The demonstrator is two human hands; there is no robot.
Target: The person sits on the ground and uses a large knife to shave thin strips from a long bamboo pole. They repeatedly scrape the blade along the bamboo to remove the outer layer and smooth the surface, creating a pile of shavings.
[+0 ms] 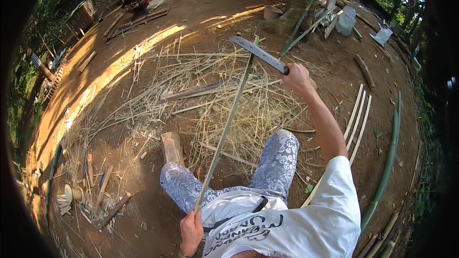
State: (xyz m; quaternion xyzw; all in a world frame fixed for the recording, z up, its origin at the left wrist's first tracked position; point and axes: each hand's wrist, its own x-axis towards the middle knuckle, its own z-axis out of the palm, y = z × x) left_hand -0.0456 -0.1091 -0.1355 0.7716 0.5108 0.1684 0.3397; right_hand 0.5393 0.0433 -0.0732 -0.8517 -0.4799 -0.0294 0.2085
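- Your left hand (191, 231) has its fingers closed around the near end of a long bamboo strip (224, 131), low by your waist.
- The strip slants up and away over your patterned trousers (279, 160) toward the blade.
- Your right hand (297, 77) is stretched out, fingers wrapped tight on the handle of a machete (260, 54).
- The machete blade meets the strip's far end, above a heap of bamboo shavings (201, 98) on the dirt ground.
- A wooden block (172, 147) lies just left of your knee.
- 3 pale split slats (357, 117) lie on your right, beside a green bamboo pole (388, 162).
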